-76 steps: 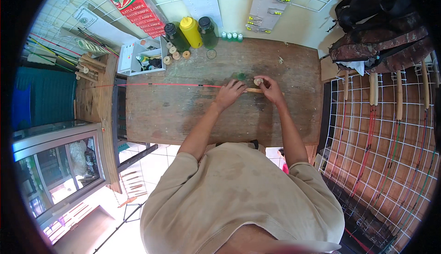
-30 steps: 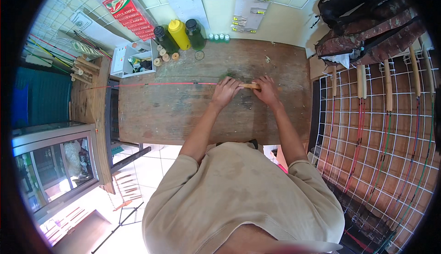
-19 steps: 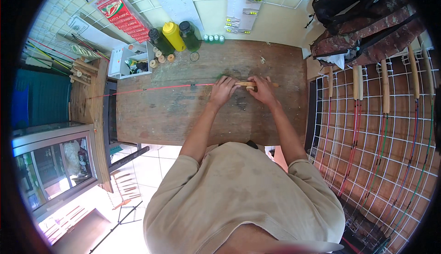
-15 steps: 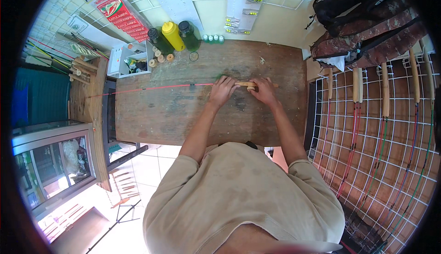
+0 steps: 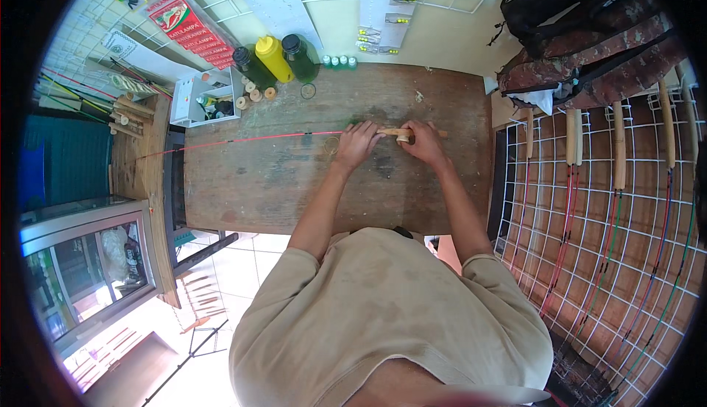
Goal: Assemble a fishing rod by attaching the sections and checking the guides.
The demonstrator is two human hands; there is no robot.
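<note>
A fishing rod with a thin red shaft (image 5: pixel 272 137) and a pale wooden handle (image 5: pixel 390 132) lies crosswise over the wooden table. My left hand (image 5: pixel 357 144) is closed round the rod where shaft meets handle. Farther along the handle, my right hand (image 5: pixel 422 143) grips it, with the butt end showing past the fingers. A small pale wooden piece (image 5: pixel 403 138) sits against the handle beside my right thumb; whether it is fixed on or held there I cannot tell. Just left of my left hand a thin ring (image 5: pixel 332 144) lies on the tabletop.
Along the back of the table (image 5: pixel 250 186) stand green bottles (image 5: pixel 300 59), a yellow squeeze bottle (image 5: pixel 274 58), small wooden spools (image 5: pixel 255 95) and a white box (image 5: pixel 205 98). Rods with wooden handles (image 5: pixel 618 146) hang on the right grid. A bag (image 5: pixel 589 76) hangs above them.
Both hands keep their hold on the rod and have barely moved. The view has shifted slightly.
</note>
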